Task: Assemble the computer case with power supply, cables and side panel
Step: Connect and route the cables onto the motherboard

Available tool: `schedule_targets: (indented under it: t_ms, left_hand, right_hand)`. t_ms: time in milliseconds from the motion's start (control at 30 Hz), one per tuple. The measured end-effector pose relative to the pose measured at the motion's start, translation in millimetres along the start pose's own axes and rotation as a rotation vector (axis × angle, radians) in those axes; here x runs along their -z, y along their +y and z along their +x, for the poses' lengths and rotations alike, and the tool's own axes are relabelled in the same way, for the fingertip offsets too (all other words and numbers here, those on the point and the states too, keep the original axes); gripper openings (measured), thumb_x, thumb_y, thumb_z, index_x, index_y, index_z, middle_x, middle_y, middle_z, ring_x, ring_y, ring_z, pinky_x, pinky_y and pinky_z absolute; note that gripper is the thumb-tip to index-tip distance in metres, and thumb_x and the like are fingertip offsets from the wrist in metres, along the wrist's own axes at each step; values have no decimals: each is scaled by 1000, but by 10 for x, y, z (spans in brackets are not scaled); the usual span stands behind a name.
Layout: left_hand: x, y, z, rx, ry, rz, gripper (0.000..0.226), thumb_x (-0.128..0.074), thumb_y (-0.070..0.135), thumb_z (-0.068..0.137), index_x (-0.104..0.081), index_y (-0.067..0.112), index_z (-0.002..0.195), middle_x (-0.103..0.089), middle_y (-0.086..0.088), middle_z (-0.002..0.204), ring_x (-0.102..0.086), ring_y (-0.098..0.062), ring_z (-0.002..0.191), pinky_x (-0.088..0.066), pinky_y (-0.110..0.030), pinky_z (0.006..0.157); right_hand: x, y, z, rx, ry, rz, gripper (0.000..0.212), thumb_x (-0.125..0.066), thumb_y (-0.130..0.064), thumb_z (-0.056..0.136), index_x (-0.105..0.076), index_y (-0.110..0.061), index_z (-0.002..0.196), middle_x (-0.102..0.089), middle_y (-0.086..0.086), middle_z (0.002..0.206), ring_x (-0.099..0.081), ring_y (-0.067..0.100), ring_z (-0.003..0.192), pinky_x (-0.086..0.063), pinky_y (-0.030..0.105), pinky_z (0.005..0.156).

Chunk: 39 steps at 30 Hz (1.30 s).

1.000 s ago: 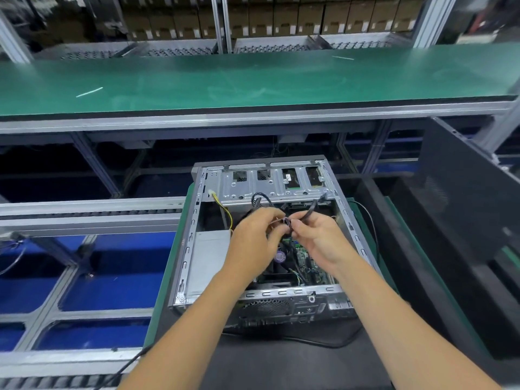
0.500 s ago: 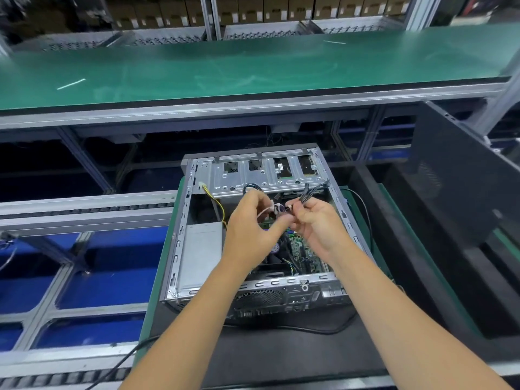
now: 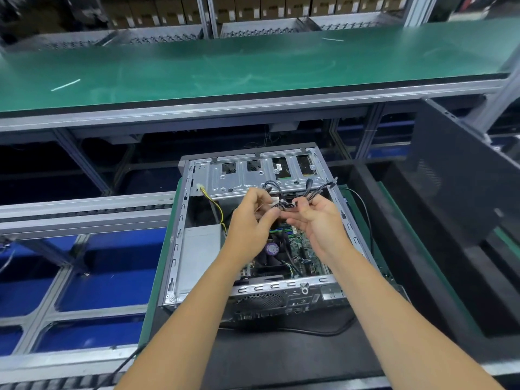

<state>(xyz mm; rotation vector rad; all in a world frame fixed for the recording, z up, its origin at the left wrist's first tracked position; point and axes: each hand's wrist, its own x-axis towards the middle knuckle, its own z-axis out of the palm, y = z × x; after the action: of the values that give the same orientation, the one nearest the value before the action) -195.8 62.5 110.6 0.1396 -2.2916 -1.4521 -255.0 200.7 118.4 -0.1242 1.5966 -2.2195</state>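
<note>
Both the left hand (image 3: pixel 251 220) and right hand (image 3: pixel 318 220) pinch the black cable bundle (image 3: pixel 306 197) above the open computer case (image 3: pixel 180 235), labels unreadable.

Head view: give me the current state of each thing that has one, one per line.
computer case: lying on its side, open
side panel: off, standing at right
power supply: seated inside case
black cables: loose, held above case
left hand: pinching cables
right hand: gripping cables
yellow wires: connector hanging free
</note>
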Motion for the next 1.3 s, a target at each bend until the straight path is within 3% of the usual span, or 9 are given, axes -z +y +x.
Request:
schedule_targets:
  t_ms: [200, 367, 500, 567, 733, 900, 1067, 1200, 1300]
  left_hand:
    - [109, -22, 67, 85, -77, -101, 17, -57, 16, 95, -49, 31, 94, -61, 9, 74, -55, -2, 67, -42, -10, 66]
    - [106, -33, 66, 85, -166, -139, 13, -52, 16, 97, -51, 29, 98, -54, 9, 63, -48, -12, 64, -40, -18, 64]
    - [39, 22, 74, 115, -146, -152, 14, -49, 20, 96, -58, 28, 90, -52, 8, 58, -54, -14, 55, -43, -19, 53]
    - [6, 32, 96, 100, -123, -62, 14, -51, 25, 97, -61, 28, 86, -57, 11, 55, -59, -12, 50, -45, -19, 48]
    - [32, 15, 147, -104, -118, 198, 11, -63, 23, 89, -73, 27, 92, -67, 15, 64, -62, -5, 58, -50, -18, 57]
    - [22, 53, 169, -218, -73, 418, 18, -62, 12, 85, -75, 19, 94, -51, 16, 51, -45, -9, 45, -32, -11, 48]
    - [-58, 85, 140, -108, -5, 381, 6, -63, 11, 82, -66, 15, 85, -57, 11, 58, -52, -9, 54, -45, -27, 54]
    - [-94, 52, 103, -131, 42, 390, 6, -62, 9, 84, -67, 11, 87, -61, 3, 63, -55, -12, 56, -48, -32, 57]
    - [-102, 9, 81, -153, 83, 381, 4, -63, 5, 81, -66, 8, 84, -62, 1, 63, -55, -13, 55, -48, -33, 56]
  right_hand:
    - [8, -9, -1, 10, 25, -15, 10, -52, -6, 101, -57, -2, 93, -71, 12, 82, -74, 22, 77, -57, 23, 66]
    - [19, -2, 2, 20, 21, -45, 9, -51, -1, 101, -58, 1, 95, -69, 16, 88, -74, 21, 78, -57, 23, 68]
    - [19, 18, 2, 52, -8, -83, 15, -49, 5, 100, -61, -2, 93, -73, 11, 88, -73, 19, 78, -57, 25, 73]
    - [17, 37, 6, 67, -3, -121, 17, -49, 6, 99, -60, -5, 93, -75, 5, 86, -72, 14, 75, -57, 23, 72]
    - [37, 80, 32, 111, 16, -240, 20, -51, 5, 98, -63, -9, 91, -75, -4, 79, -71, 7, 73, -55, 18, 70]
    - [42, 105, 52, 161, 45, -288, 23, -53, 4, 98, -65, -13, 88, -73, -4, 82, -70, 4, 74, -54, 16, 70]
    - [46, 118, 50, 181, 57, -292, 25, -54, 3, 98, -69, -15, 88, -76, -1, 88, -73, 9, 82, -55, 17, 71]
    - [58, 135, 60, 181, 60, -318, 24, -55, 1, 98, -70, -16, 90, -76, 3, 96, -73, 17, 93, -58, 27, 82]
    - [27, 130, 50, 173, 44, -258, 28, -55, 5, 97, -72, -14, 86, -77, 3, 93, -74, 17, 92, -57, 23, 80]
